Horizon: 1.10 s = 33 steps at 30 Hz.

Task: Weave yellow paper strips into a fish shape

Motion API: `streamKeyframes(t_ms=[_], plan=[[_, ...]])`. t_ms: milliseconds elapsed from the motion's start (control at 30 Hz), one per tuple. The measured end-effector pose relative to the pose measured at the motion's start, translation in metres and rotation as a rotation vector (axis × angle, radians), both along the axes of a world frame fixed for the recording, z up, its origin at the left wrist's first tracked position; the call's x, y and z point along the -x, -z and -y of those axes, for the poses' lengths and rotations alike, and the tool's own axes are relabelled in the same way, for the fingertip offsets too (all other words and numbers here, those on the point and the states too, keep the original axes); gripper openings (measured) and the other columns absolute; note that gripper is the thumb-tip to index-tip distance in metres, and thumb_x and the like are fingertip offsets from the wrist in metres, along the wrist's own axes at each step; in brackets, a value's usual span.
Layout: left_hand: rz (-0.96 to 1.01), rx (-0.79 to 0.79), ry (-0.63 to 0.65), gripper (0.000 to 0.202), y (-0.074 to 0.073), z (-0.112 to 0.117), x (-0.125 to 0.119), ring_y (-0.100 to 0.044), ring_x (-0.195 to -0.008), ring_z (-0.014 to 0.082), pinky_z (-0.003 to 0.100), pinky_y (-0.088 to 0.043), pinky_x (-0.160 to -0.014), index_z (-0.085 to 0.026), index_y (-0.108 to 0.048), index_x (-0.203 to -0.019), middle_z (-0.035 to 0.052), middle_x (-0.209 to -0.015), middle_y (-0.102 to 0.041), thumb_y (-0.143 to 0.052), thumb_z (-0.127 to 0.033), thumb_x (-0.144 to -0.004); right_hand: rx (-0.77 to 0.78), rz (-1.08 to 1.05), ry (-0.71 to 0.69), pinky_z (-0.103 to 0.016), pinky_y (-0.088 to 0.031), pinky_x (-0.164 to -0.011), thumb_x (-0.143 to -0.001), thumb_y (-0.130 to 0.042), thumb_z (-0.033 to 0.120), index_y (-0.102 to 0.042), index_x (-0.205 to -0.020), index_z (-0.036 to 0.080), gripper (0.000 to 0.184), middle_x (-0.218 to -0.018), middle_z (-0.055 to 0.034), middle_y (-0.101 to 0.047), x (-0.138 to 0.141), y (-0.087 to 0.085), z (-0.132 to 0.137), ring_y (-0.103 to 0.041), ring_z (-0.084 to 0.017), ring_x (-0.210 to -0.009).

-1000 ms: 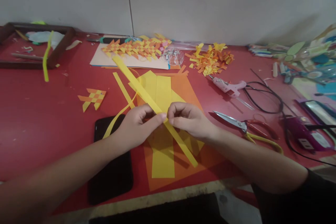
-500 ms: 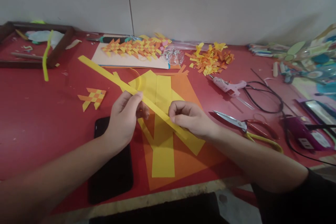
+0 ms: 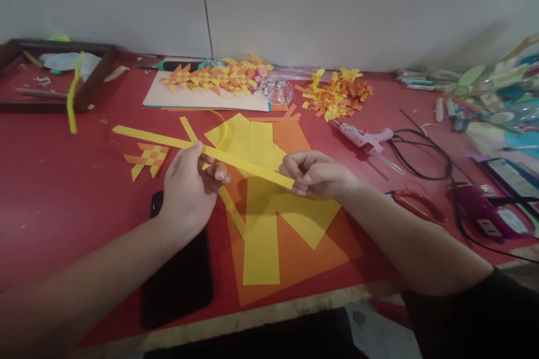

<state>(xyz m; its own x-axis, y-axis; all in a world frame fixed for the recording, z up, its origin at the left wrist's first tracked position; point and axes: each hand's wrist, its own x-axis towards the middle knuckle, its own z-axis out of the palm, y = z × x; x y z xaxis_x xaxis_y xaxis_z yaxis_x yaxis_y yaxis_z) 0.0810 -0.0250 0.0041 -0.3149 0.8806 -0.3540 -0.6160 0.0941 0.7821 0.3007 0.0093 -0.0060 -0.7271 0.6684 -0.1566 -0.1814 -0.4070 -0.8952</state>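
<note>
While both forearms reach in from the lower corners of the frame, the yellow paper strip (image 3: pixel 248 167) is found raised between the hands, at mid-frame and extending left of centre. Its long axis runs from left to right with a gentle downward slope: the free end points to the left edge of the frame and sits higher; the other end points right and slightly down. The strip appears straight and narrow throughout.

The left hand (image 3: pixel 187 185) pinches the strip near its middle, thumb laid on top and fingers partly curled beneath. The right hand (image 3: pixel 322 175) is at the right-hand end, fingers bent and close together; whether they grip that end or merely touch it cannot be told.

Below the strip, at centre, a broad yellow paper piece (image 3: pixel 261 247) lies lengthwise up the frame, over an orange sheet (image 3: pixel 295 269). A black phone-like object (image 3: pixel 181 275) rests at lower left of centre, partly covered by the left hand. A woven orange-and-yellow fish (image 3: pixel 149 156) lies left of centre, just under the strip's free length as viewed. Right of centre are a pink glue gun (image 3: pixel 366 139) and red-handled scissors (image 3: pixel 416 205), the latter's blades hidden by the right forearm.
</note>
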Motion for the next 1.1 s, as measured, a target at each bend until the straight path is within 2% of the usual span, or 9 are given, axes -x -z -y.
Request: streamKeyframes(t_ms=[100, 267, 367, 467, 567, 733, 867, 1000, 1100], plan=[[-0.017, -0.03, 0.172, 0.027, 0.003, 0.003, 0.001, -0.05, -0.037, 0.0075, 0.02, -0.043, -0.041, -0.018, -0.046, -0.063, -0.0069, -0.047, -0.049, -0.059, -0.025, -0.086, 0.059, -0.07, 0.102, -0.022, -0.024, -0.039, -0.055, -0.057, 0.017, -0.046, -0.052, 0.019, 0.011, -0.046, 0.0038, -0.04, 0.0, -0.005, -0.004, -0.04, -0.01, -0.042], [-0.269, -0.107, 1.046, 0.03, 0.006, 0.012, -0.001, -0.056, -0.039, 0.0083, 0.018, -0.043, -0.041, -0.018, -0.05, -0.067, -0.0035, -0.051, -0.06, -0.066, -0.036, -0.085, 0.033, 0.159, 0.292, -0.022, -0.027, -0.038, -0.074, -0.061, 0.034, -0.06, -0.07, 0.017, 0.018, -0.055, 0.0013, -0.052, 0.012, -0.004, 0.005, -0.045, -0.01, -0.044], [-0.475, -0.11, 1.254, 0.03, 0.004, 0.016, -0.002, -0.056, -0.041, 0.0072, 0.016, -0.042, -0.043, -0.017, -0.051, -0.067, -0.0049, -0.05, -0.058, -0.068, -0.036, -0.083, -0.065, 0.223, 0.281, -0.021, -0.029, -0.04, -0.081, -0.066, 0.043, -0.062, -0.08, 0.017, 0.026, -0.06, 0.0027, -0.056, 0.021, -0.002, 0.016, -0.045, -0.008, -0.045], [-0.604, -0.14, 1.294, 0.032, 0.003, 0.017, -0.002, -0.054, -0.04, 0.0074, 0.016, -0.039, -0.04, -0.017, -0.053, -0.068, -0.0053, -0.049, -0.055, -0.068, -0.041, -0.082, -0.126, 0.253, 0.284, -0.02, -0.029, -0.042, -0.079, -0.07, 0.038, -0.054, -0.071, 0.018, 0.027, -0.052, 0.0061, -0.052, 0.027, -0.003, 0.024, -0.041, -0.006, -0.043], [-0.565, -0.173, 1.26, 0.031, 0.006, 0.018, -0.002, -0.055, -0.045, 0.0073, 0.017, -0.043, -0.043, -0.017, -0.055, -0.075, -0.0056, -0.055, -0.055, -0.07, -0.043, -0.081, -0.113, 0.282, 0.3, -0.02, -0.029, -0.043, -0.077, -0.069, 0.03, -0.05, -0.066, 0.019, 0.024, -0.047, 0.0073, -0.049, 0.027, -0.006, 0.026, -0.042, -0.007, -0.042], [-0.384, -0.2, 0.86, 0.03, 0.012, 0.015, 0.0, -0.06, -0.053, 0.0078, 0.022, -0.054, -0.05, -0.021, -0.051, -0.092, -0.0055, -0.075, -0.058, -0.07, -0.042, -0.082, -0.041, 0.185, 0.197, -0.025, -0.031, -0.046, -0.067, -0.057, 0.021, -0.042, -0.053, 0.02, 0.02, -0.046, 0.0032, -0.051, 0.022, -0.008, 0.024, -0.043, -0.009, -0.043], [-0.337, -0.206, 0.695, 0.022, 0.014, 0.011, 0.001, -0.059, -0.049, 0.0079, 0.019, -0.052, -0.048, -0.02, -0.052, -0.087, -0.0067, -0.063, -0.057, -0.065, -0.037, -0.087, -0.107, 0.192, 0.109, -0.026, -0.029, -0.047, -0.066, -0.056, 0.02, -0.043, -0.051, 0.019, 0.021, -0.046, 0.0026, -0.05, 0.02, -0.005, 0.024, -0.042, -0.009, -0.044], [-0.364, -0.179, 0.655, 0.021, 0.011, 0.01, 0.001, -0.059, -0.048, 0.0089, 0.021, -0.051, -0.048, -0.02, -0.051, -0.082, -0.0063, -0.062, -0.06, -0.066, -0.034, -0.086, -0.193, 0.266, 0.073, -0.025, -0.028, -0.048, -0.073, -0.057, 0.022, -0.044, -0.054, 0.019, 0.023, -0.05, 0.005, -0.045, 0.02, -0.006, 0.025, -0.037, -0.008, -0.046], [-0.46, -0.129, 0.814, 0.021, 0.009, 0.011, 0.001, -0.06, -0.052, 0.0102, 0.021, -0.049, -0.051, -0.018, -0.053, -0.076, -0.0033, -0.062, -0.063, -0.069, -0.03, -0.08, -0.292, 0.335, 0.086, -0.023, -0.025, -0.046, -0.08, -0.061, 0.029, -0.049, -0.066, 0.018, 0.021, -0.055, 0.0073, -0.04, 0.022, -0.008, 0.027, -0.033, -0.007, -0.047]])
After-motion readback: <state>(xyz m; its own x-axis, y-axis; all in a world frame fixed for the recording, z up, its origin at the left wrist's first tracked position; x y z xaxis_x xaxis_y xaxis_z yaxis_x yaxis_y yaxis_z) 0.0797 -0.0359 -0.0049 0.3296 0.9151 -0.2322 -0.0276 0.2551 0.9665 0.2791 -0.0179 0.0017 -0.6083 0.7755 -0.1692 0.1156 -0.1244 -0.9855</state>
